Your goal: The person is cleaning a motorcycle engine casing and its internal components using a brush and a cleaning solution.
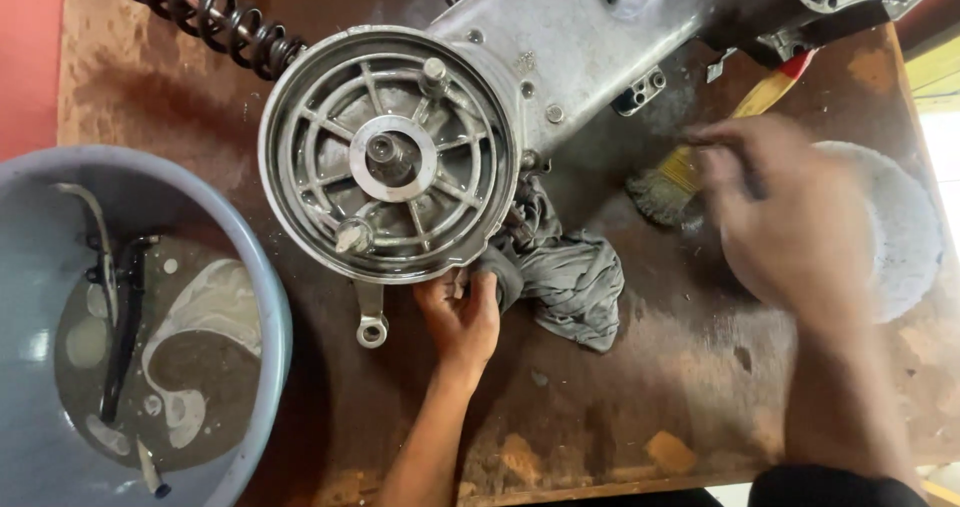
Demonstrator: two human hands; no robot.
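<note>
A grey metal engine casing (560, 47) with a round ribbed drum (390, 157) lies on a brown wooden table (640, 387). My left hand (462, 312) grips a grey rag (570, 277) against the drum's lower rim. My right hand (780, 217) hovers blurred over the table's right side, fingers curled, just beside a paintbrush (690, 167) with a yellow and red handle. Whether it holds anything I cannot tell.
A blue-grey basin (255, 297) of murky liquid with dark metal parts stands at the left. A black coil spring (210, 17) runs along the top left. A white round dish (905, 227) sits under my right hand at the right edge.
</note>
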